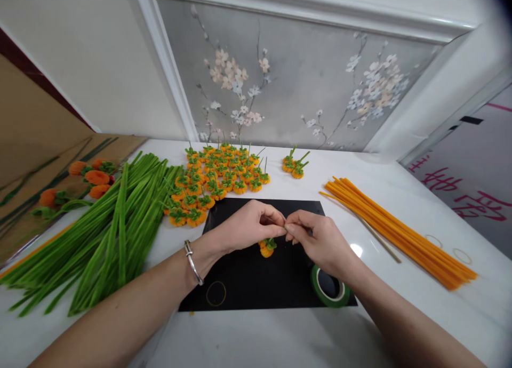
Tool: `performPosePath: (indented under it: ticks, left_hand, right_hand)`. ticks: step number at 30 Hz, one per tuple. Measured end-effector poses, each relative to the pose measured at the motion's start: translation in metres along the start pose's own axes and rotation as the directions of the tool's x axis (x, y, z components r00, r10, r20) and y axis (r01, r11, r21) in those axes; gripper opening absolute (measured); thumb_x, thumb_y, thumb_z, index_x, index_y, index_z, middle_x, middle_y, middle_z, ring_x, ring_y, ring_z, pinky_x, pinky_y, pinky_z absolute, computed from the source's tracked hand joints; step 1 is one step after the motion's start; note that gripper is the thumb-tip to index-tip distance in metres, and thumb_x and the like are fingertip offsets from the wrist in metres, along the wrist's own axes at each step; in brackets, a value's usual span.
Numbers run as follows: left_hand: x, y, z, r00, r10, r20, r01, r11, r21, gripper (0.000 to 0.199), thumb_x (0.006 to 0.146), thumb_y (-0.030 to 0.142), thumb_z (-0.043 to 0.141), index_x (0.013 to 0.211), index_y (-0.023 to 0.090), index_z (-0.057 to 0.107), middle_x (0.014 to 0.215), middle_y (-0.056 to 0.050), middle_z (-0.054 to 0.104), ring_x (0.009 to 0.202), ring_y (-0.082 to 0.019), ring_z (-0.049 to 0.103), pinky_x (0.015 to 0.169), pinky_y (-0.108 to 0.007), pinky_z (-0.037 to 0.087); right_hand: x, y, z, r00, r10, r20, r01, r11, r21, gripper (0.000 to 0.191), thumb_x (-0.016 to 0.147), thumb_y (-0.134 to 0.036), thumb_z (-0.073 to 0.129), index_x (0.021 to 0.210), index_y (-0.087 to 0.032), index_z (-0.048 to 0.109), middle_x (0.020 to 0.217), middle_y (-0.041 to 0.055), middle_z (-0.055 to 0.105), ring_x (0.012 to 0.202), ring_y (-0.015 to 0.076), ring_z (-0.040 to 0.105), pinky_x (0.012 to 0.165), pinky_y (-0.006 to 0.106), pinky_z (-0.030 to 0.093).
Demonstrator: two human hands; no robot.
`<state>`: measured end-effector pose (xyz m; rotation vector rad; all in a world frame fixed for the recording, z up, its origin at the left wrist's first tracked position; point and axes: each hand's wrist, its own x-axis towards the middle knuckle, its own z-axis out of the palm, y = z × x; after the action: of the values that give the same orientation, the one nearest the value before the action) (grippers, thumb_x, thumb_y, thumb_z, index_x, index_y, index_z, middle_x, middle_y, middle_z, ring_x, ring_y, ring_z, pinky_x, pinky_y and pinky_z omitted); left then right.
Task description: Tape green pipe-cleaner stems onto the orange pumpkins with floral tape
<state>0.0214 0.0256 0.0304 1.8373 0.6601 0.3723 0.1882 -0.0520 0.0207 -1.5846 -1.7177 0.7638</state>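
Observation:
My left hand (pixel 256 225) and my right hand (pixel 316 237) meet over a black mat (pixel 248 282), thumbs and fingers pinched together at their tips. What they pinch is too small to make out. Just below my left fingers is a small orange flower with green leaves (pixel 266 249); its link to the fingers is hidden. A roll of green tape (pixel 336 300) lies at the mat's right, beneath my right wrist. Near the mat's lower left is a thin ring (pixel 216 294).
Green fuzzy stems (pixel 120 229) lie at the left, orange stems (pixel 400 232) at the right. Several orange flowers (pixel 224 168) stand behind the mat, with a smaller group (pixel 295 165) farther right. Darker orange flowers (pixel 97 177) rest on cardboard at far left. A wall stands behind.

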Motion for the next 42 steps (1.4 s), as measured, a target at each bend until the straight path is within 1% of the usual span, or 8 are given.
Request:
performPosePath:
  ticks: [4, 8, 12, 18, 23, 28, 35, 42]
  left_hand:
    - [-0.001, 0.003, 0.000, 0.999, 0.054, -0.008, -0.052, 0.992, 0.113, 0.019, 0.077, 0.017, 0.053, 0.081, 0.014, 0.072, 0.083, -0.004, 0.068, 0.080, -0.016, 0.062, 0.074, -0.024, 0.047]
    - [-0.001, 0.007, 0.000, 0.993, 0.103, -0.059, -0.093, 0.984, 0.154, 0.023, 0.077, 0.012, 0.052, 0.079, 0.018, 0.075, 0.094, -0.004, 0.067, 0.093, -0.017, 0.061, 0.085, -0.026, 0.045]
    - [-0.001, 0.007, -0.001, 0.989, 0.066, -0.129, -0.047, 0.989, 0.139, 0.022, 0.075, 0.011, 0.054, 0.076, 0.019, 0.075, 0.096, -0.004, 0.064, 0.098, -0.018, 0.059, 0.087, -0.026, 0.045]
    - [-0.002, 0.008, -0.001, 0.991, 0.002, -0.130, 0.003, 0.999, 0.040, 0.014, 0.071, 0.012, 0.061, 0.073, 0.017, 0.074, 0.097, -0.005, 0.061, 0.098, -0.019, 0.059, 0.079, -0.025, 0.046]
    - [0.000, 0.008, 0.004, 0.987, -0.042, -0.158, 0.030, 0.997, -0.077, 0.011, 0.068, 0.011, 0.061, 0.069, 0.014, 0.071, 0.093, -0.005, 0.061, 0.085, -0.015, 0.060, 0.076, -0.026, 0.047]
    - [0.001, 0.005, 0.009, 0.984, -0.083, -0.158, 0.056, 0.984, -0.171, 0.007, 0.068, 0.010, 0.057, 0.066, 0.014, 0.063, 0.077, -0.002, 0.062, 0.069, -0.011, 0.058, 0.067, -0.024, 0.046]
    - [0.000, 0.004, 0.014, 0.957, 0.077, -0.280, -0.025, 0.983, 0.184, 0.007, 0.068, 0.009, 0.057, 0.062, 0.013, 0.059, 0.086, -0.002, 0.059, 0.067, -0.009, 0.055, 0.059, -0.022, 0.042]
    - [-0.002, 0.009, 0.013, 0.969, 0.101, -0.224, -0.046, 0.970, 0.238, 0.009, 0.069, 0.008, 0.054, 0.063, 0.013, 0.059, 0.088, -0.002, 0.061, 0.062, -0.007, 0.052, 0.055, -0.019, 0.040]
  right_hand:
    - [0.001, 0.003, 0.002, 1.000, 0.016, 0.014, -0.017, 0.995, 0.103, 0.008, 0.086, -0.022, 0.049, 0.087, -0.021, 0.057, 0.072, 0.0000, 0.069, 0.065, 0.0139, 0.063, 0.062, 0.025, 0.047]
    - [0.001, 0.007, 0.001, 0.999, -0.013, 0.029, 0.008, 0.985, 0.174, 0.015, 0.086, -0.019, 0.047, 0.101, -0.021, 0.048, 0.079, 0.0016, 0.071, 0.071, 0.0148, 0.066, 0.069, 0.027, 0.051]
    - [0.000, 0.006, -0.002, 0.999, -0.018, 0.042, 0.011, 0.988, 0.151, 0.016, 0.086, -0.018, 0.046, 0.102, -0.022, 0.047, 0.082, 0.0019, 0.071, 0.071, 0.0143, 0.066, 0.069, 0.027, 0.050]
    - [0.000, 0.005, -0.003, 0.999, -0.002, 0.053, -0.008, 0.984, 0.178, 0.017, 0.086, -0.017, 0.047, 0.102, -0.022, 0.047, 0.079, 0.0006, 0.070, 0.071, 0.0139, 0.065, 0.070, 0.028, 0.050]
    - [-0.001, 0.002, -0.004, 0.998, -0.005, 0.064, -0.006, 0.984, 0.178, 0.015, 0.086, -0.017, 0.047, 0.101, -0.022, 0.049, 0.078, 0.0004, 0.070, 0.069, 0.0136, 0.065, 0.069, 0.027, 0.050]
    - [-0.001, -0.001, -0.005, 0.999, -0.008, 0.051, 0.000, 0.988, 0.156, 0.016, 0.086, -0.017, 0.047, 0.101, -0.021, 0.051, 0.080, 0.0008, 0.071, 0.070, 0.0135, 0.066, 0.069, 0.026, 0.050]
    - [-0.001, -0.002, -0.004, 0.994, 0.041, 0.103, -0.053, 0.991, 0.125, 0.018, 0.089, -0.034, 0.048, 0.087, -0.020, 0.058, 0.068, 0.0007, 0.068, 0.061, 0.0138, 0.064, 0.061, 0.024, 0.049]
    - [-0.001, -0.002, -0.005, 0.998, -0.026, 0.056, 0.028, 0.999, -0.034, 0.018, 0.088, -0.025, 0.047, 0.075, -0.022, 0.059, 0.064, -0.0031, 0.064, 0.059, 0.0120, 0.059, 0.057, 0.022, 0.041]
